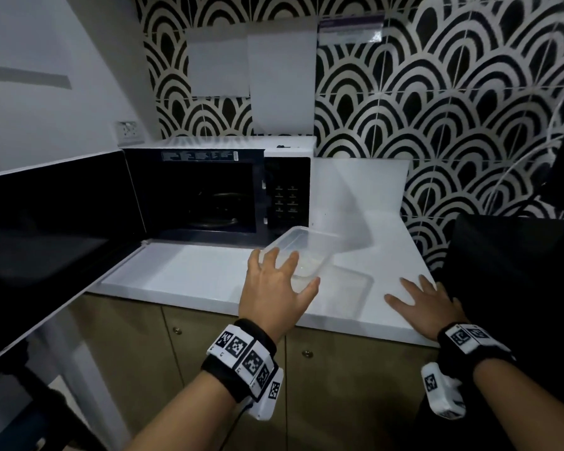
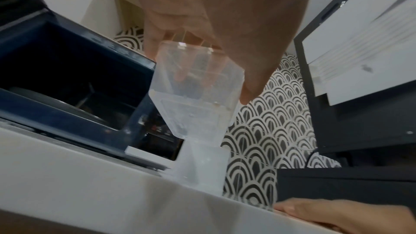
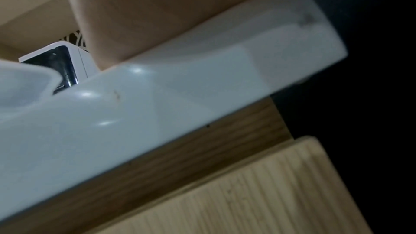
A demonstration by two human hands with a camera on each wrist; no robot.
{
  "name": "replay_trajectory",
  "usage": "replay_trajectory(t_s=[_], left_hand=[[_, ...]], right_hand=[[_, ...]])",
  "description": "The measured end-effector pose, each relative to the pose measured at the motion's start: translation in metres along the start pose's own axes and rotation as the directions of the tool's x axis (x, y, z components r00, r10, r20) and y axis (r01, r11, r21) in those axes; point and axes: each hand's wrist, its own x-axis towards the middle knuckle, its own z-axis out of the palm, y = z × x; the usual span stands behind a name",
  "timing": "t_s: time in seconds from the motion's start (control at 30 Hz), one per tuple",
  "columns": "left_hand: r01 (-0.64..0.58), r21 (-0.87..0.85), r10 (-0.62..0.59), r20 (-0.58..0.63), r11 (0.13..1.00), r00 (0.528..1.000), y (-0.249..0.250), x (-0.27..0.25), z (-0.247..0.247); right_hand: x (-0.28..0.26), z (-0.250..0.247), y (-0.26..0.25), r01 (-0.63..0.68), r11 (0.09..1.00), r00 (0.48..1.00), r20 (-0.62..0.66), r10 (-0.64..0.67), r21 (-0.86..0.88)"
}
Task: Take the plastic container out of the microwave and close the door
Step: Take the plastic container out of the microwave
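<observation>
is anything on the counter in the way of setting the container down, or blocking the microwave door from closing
The left hand grips the plastic container above the white counter. A clear flat lid lies right beneath it; the right hand rests flat beside that. Nothing visible stands in the open microwave door's swing.

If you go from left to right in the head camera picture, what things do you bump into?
Open microwave door → microwave → left hand holding the plastic container → lid on the counter → right hand flat on the counter.
</observation>
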Motion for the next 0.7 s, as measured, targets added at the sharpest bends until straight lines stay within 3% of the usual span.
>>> replay_trajectory(t_s=[0.3, 0.7], left_hand=[[-0.087, 0.018, 0.085, 0.103, 0.996, 0.991, 0.074, 0.049, 0.049], [-0.093, 0.145, 0.057, 0.232, 0.985, 0.971, 0.121, 0.13, 0.084]], right_hand=[[0.001, 0.0, -0.001, 0.002, 1.0, 0.999, -0.049, -0.001, 0.021], [0.001, 0.0, 0.001, 0.027, 0.998, 0.999, -0.043, -0.024, 0.053]])
